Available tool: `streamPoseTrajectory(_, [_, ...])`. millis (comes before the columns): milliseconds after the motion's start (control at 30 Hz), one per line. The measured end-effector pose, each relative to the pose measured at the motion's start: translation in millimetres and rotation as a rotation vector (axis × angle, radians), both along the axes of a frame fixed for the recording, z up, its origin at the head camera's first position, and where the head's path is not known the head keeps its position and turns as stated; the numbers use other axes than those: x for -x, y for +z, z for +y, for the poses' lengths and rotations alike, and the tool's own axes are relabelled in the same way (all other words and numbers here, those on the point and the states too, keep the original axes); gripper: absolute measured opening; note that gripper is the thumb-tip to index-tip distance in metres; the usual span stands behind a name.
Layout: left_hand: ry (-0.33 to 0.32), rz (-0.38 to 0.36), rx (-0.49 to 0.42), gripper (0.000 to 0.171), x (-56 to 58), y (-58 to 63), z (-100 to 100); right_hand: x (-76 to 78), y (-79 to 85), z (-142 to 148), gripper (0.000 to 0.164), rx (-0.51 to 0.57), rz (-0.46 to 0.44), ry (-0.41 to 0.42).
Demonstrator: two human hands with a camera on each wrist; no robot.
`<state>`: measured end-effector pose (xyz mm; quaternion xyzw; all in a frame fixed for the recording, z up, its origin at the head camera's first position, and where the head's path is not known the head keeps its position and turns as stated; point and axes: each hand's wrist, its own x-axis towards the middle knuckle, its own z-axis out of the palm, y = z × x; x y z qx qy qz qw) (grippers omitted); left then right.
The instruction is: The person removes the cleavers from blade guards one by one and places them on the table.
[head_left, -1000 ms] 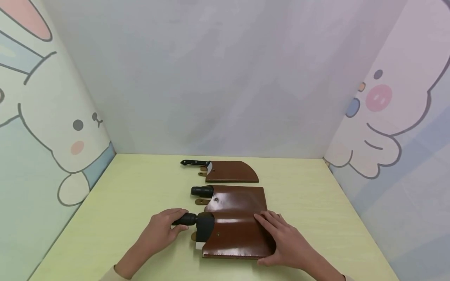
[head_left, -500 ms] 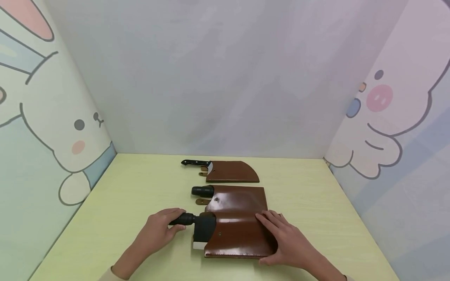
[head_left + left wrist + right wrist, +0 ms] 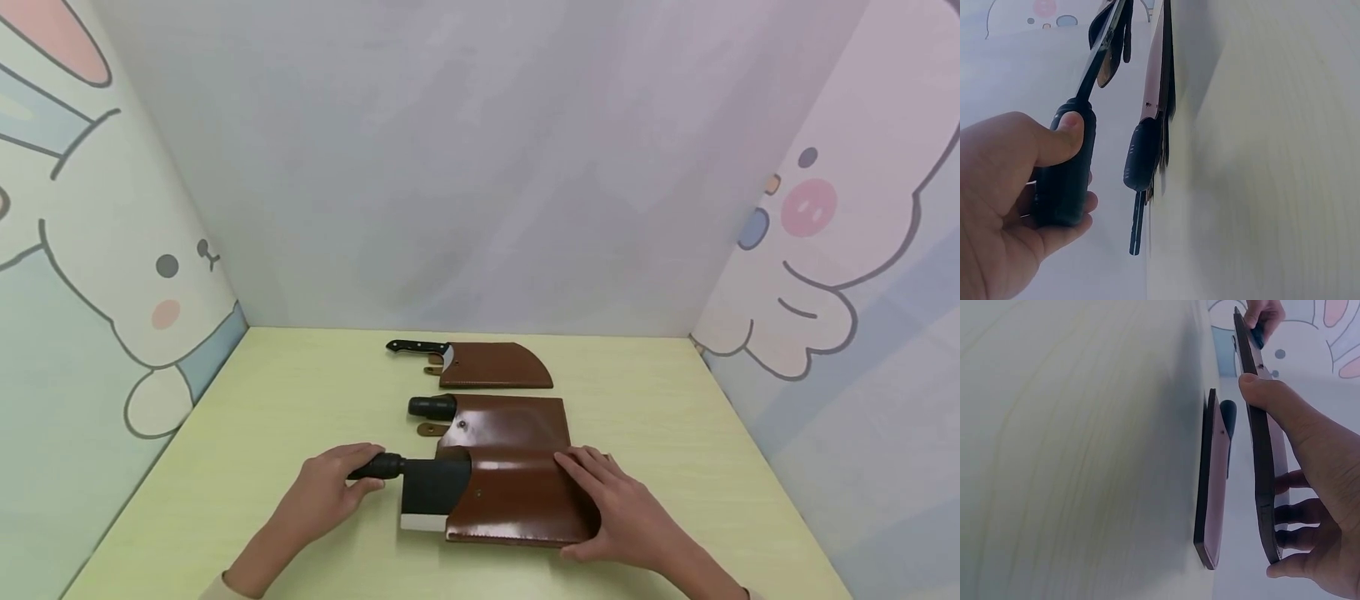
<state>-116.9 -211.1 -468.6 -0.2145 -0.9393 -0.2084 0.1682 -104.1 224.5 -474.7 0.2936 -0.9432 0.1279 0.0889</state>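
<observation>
My left hand (image 3: 327, 489) grips the black handle of a cleaver (image 3: 433, 487), thumb along the handle (image 3: 1063, 178) in the left wrist view. Part of its dark blade with a silvery edge shows; the rest is hidden inside a glossy brown leather sheath (image 3: 528, 504). At the sheath's right end, my right hand (image 3: 630, 517) holds it between thumb and fingers, as the right wrist view shows along its dark edge (image 3: 1263, 462). Both wrist views show cleaver and sheath raised off the table.
Behind lies a second sheathed cleaver (image 3: 510, 421) with a black handle, its near part covered by the held sheath. Farther back is a sheathed knife (image 3: 495, 367) with a riveted handle. All are over a pale yellow table (image 3: 247, 433), with printed walls around it.
My left hand has moved left with the cleaver, and more of its blade shows outside the sheath. My right hand and the sheath have shifted slightly right.
</observation>
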Motion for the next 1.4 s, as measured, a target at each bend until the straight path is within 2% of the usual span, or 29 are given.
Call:
streamPoseTrajectory(367, [-0.009,-0.001,0.003,0.043,-0.5,1.7,-8.6,1.6,-1.2,9.1,0.119,0.025,0.024,0.002])
streamPoseTrajectory(700, [-0.001,-0.056,0.018,0.043,-1.8,2.5,-16.9,1.7,-0.5,16.9,0.116,0.040,-0.032,0.000])
streamPoseTrajectory(933, [-0.011,-0.045,0.012,0.042,0.0,1.3,-27.9,0.8,-1.6,27.4,0.116,0.052,-0.059,-0.009])
streamPoseTrajectory(1167, [-0.016,-0.065,0.013,0.041,-2.3,-0.2,-31.1,0.7,-4.5,34.2,0.115,0.059,-0.086,-0.005])
streamPoseTrajectory(1400, [-0.010,-0.023,0.002,0.039,-5.4,-4.1,-39.3,0.4,-8.2,45.5,0.113,0.068,-0.101,-0.034])
